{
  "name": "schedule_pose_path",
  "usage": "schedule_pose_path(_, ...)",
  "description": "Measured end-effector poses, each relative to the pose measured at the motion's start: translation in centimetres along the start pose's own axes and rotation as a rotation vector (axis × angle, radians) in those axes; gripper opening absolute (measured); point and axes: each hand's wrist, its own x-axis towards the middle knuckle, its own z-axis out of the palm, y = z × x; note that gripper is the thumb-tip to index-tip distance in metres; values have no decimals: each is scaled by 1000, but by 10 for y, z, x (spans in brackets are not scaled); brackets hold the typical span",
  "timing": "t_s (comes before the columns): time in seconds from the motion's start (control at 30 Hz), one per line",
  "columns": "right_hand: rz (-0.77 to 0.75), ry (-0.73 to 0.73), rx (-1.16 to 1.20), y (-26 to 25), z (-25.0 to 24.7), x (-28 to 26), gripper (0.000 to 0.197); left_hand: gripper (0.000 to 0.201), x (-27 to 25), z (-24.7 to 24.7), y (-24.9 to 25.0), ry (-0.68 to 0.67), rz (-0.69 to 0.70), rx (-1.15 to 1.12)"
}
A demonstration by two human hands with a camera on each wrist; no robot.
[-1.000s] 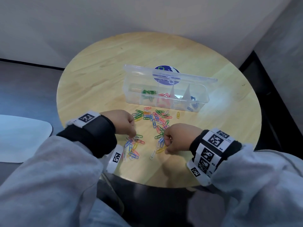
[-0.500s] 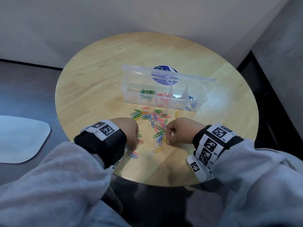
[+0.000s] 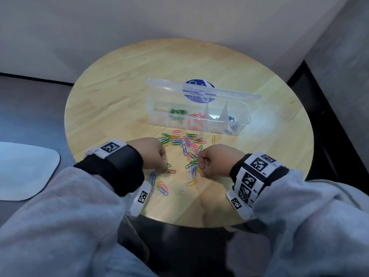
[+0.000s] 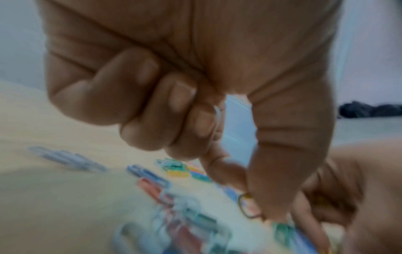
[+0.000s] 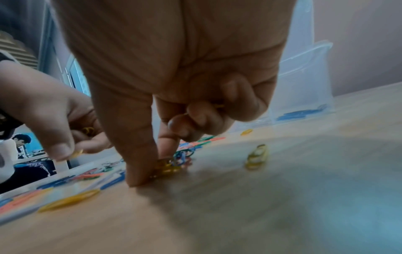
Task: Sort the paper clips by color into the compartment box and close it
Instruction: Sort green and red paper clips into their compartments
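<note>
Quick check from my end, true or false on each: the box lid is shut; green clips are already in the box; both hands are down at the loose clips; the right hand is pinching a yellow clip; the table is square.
1. The box lid is shut. False: it stands open.
2. Green clips are in the box. True.
3. Left hand and right hand are at the loose clips. True.
4. The right hand pinches a yellow clip. True.
5. The table is square. False: it is round.
</note>
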Motion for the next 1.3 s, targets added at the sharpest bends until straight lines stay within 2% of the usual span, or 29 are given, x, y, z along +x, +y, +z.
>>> schedule_pose_path(0.13,22,-15,-50,-6,1,0,20,17,-3,-13,0,2,23,-242)
schedule_pose_path(0.27,23,-22,-90,-10,2,1,13,26,-3,-14,1,-67,15,-621)
schedule_pose_path(0.4,23,-23,-56,-7,2,3,12,34,0,-14,2,-87,13,-864)
schedule_pose_path(0.47,32,-5,24,-2,2,2,12,36,2,-16,2,-78,18,-922)
schedule_pose_path(0.63,107,-40,463,17,-15,-4,18,32,4,-17,6,-47,46,-965)
schedule_pose_path(0.8,152,-36,1083,30,-17,-4,26,31,5,-12,22,-123,14,-838)
schedule_pose_path(0.87,157,-35,1209,33,-16,-4,26,33,5,-9,28,-152,-4,-776)
schedule_pose_path(0.97,166,-38,1305,37,-13,-5,28,30,5,-5,38,-218,-21,-701)
schedule_pose_path(1.07,184,-21,1399,40,-13,-6,29,19,7,-2,47,-222,-10,-541)
schedule_pose_path(1.13,187,-11,1457,43,-14,-8,29,13,8,3,50,-192,69,-312)
schedule_pose_path(1.23,189,-7,1505,47,-16,-10,24,5,6,17,54,-71,150,94)
schedule_pose_path(1.3,210,-4,1479,49,-17,-11,25,8,7,25,58,-81,172,197)
